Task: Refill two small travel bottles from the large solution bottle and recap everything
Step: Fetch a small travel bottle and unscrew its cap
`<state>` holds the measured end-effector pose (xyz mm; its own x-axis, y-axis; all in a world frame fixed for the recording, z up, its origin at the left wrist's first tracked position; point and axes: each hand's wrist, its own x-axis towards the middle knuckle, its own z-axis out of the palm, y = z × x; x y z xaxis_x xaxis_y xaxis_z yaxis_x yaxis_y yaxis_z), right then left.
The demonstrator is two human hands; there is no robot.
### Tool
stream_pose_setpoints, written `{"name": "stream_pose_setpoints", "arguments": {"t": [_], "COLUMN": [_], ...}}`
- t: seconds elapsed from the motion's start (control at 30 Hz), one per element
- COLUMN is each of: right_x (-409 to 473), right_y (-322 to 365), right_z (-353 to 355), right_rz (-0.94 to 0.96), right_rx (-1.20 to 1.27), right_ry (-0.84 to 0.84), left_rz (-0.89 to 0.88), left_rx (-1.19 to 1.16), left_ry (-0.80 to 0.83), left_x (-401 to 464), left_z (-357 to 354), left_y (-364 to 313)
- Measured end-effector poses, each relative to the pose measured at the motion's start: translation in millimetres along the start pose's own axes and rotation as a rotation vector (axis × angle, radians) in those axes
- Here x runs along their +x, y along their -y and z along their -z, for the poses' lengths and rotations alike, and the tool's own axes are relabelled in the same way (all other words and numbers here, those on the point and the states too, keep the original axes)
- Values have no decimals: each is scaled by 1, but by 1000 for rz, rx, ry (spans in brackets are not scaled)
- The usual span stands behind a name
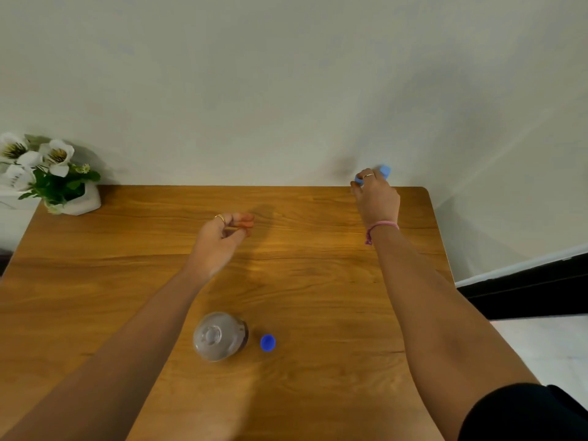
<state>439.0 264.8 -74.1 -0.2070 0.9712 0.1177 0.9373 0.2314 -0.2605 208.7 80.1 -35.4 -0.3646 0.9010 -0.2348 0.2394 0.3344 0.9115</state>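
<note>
Here, a flower pot (76,198) is seen at the bench's (95,281) far left corner. The left hand (219,240) hangs half-curled, holding nothing. Nearer, the large solution bottle (219,336) stands uncapped, part-filled with dark liquid, its blue cap (267,342) beside. At the far right edge, a small light-blue bottle (383,171), contents hidden, is gripped by the right hand's (377,198) fingers (366,177); presumably it must be brought closer for filling.
</note>
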Motion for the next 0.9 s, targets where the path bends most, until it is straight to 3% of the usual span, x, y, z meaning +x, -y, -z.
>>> {"name": "stream_pose_setpoints", "arguments": {"t": [0.17,0.47,0.6,0.9], "right_x": [-6,-23,-45,-97], "right_y": [8,83,127,221], "right_z": [7,125,191,296], "right_rz": [0,88,232,390], "right_rx": [110,761,818,777], "right_ry": [-16,205,274,118], "left_rz": [-13,-229,-382,-631], "left_rx": [29,181,204,128], "left_ry": [10,19,-72,-343], "left_x": [-2,-12,-34,-104], "left_z": [1,0,20,104], "left_y": [-2,-67,-111,-183]}}
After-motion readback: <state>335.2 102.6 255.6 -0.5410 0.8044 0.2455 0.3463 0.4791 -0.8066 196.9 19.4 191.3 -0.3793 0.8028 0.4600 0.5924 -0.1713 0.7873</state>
